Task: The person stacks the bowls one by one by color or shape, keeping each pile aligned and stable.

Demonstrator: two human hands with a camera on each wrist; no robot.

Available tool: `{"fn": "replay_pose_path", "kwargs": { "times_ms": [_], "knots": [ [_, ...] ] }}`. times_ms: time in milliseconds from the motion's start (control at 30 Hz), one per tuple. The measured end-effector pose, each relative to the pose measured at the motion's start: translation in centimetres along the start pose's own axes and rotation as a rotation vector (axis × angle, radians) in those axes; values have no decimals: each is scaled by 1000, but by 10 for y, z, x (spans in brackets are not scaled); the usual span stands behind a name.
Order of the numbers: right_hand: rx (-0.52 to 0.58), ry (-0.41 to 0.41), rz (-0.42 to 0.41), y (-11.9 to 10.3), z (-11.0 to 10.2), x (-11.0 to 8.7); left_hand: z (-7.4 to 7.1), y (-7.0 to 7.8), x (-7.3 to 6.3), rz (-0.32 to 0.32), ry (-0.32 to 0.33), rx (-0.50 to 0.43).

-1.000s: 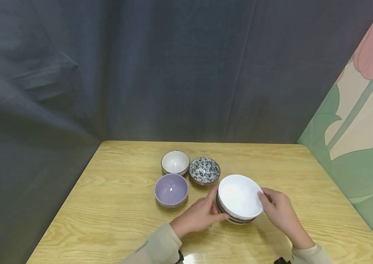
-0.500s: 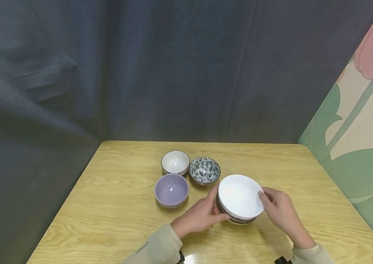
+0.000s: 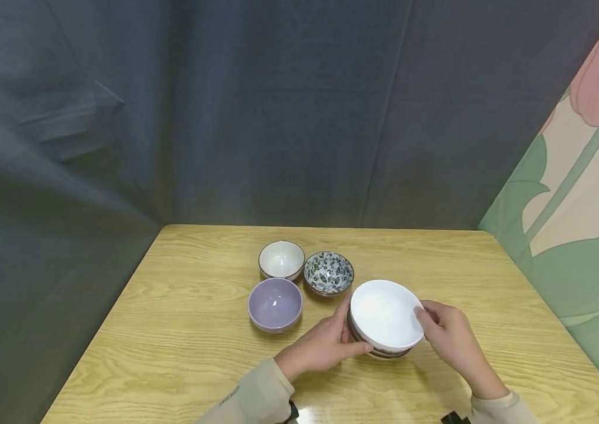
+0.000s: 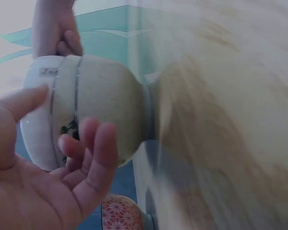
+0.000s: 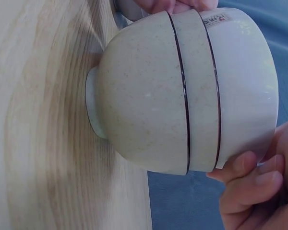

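Note:
A white bowl [image 3: 386,315] sits on top of a stack at the right of the table. Under it, in the right wrist view, are two speckled cream bowls with dark rims, the middle bowl [image 5: 199,86] and the lower bowl [image 5: 144,96]. The lowest foot rests on the table. My left hand [image 3: 323,344] holds the stack's left side, fingers bent against it and thumb along the front. On the right, my right hand [image 3: 450,338] pinches the white bowl's rim between thumb and fingers.
Left of the stack stand a purple bowl [image 3: 275,305], a white dark-rimmed bowl [image 3: 281,260] and a leaf-patterned bowl [image 3: 328,274], close together on the wooden table [image 3: 183,330]. A dark curtain [image 3: 289,118] hangs behind; a flower-patterned wall [image 3: 591,235] stands right.

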State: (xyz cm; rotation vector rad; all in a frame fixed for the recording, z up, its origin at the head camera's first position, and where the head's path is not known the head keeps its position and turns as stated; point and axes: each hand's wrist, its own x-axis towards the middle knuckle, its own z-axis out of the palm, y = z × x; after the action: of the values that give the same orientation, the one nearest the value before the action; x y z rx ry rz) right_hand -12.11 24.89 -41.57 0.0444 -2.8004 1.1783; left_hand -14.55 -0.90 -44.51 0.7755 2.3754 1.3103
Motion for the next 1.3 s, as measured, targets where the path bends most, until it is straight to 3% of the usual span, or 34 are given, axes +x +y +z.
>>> {"fn": "replay_pose_path", "kwargs": {
  "times_ms": [167,300,400,500,600,1300],
  "knots": [
    [41,-16,42,1,0,0,-3,6,2,4,22,-2],
    [51,-31,58,2,-1,0,-1,12,2,-78,31,-10],
    [44,-30,59,3,-1,0,1,15,4,-114,79,-9],
    [35,-13,50,3,0,-1,4,17,7,-110,154,18],
    [22,7,32,4,3,-2,4,17,10,-100,190,44],
    [49,50,81,4,11,-6,7,21,13,-107,228,142]
  ]
}}
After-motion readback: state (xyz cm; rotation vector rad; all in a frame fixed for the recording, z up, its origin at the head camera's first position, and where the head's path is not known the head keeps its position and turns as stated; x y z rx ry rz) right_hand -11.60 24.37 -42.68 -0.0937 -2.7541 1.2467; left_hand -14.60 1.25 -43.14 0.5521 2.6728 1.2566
